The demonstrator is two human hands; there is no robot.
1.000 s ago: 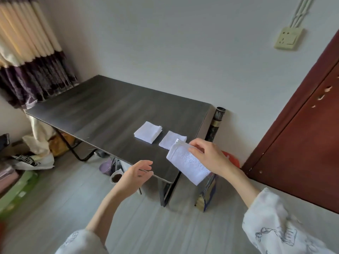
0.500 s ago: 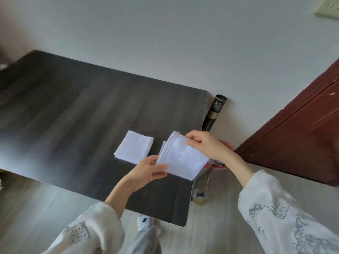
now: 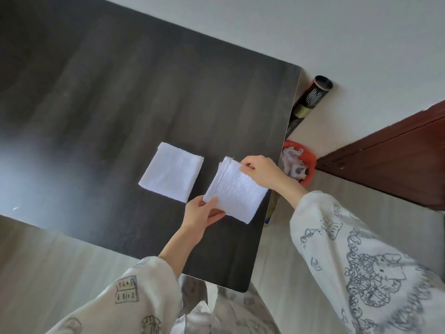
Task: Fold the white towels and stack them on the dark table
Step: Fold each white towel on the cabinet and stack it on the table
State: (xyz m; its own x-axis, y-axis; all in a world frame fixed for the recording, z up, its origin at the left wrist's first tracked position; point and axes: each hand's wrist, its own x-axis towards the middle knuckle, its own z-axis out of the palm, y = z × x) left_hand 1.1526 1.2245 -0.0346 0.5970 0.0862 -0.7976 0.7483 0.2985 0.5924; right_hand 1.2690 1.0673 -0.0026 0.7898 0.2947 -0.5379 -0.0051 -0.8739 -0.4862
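Dark table [image 3: 101, 112]: occupies the left and centre of the view. 1 folded white towel [image 3: 172, 175] lies flat on it, untouched. Just right of it, the left hand [image 3: 201, 214] pinches the near-left corner of a second folded towel [image 3: 237, 192], thumb on top, fingers beneath. This towel sits over the table's right end; whether it rests on the surface or on another towel cannot be told. The right hand [image 3: 261, 171] pinches its far corner. Beyond the table edge: a red bin [image 3: 307, 162] holding scraps and a dark tube [image 3: 313, 95] against the wall.
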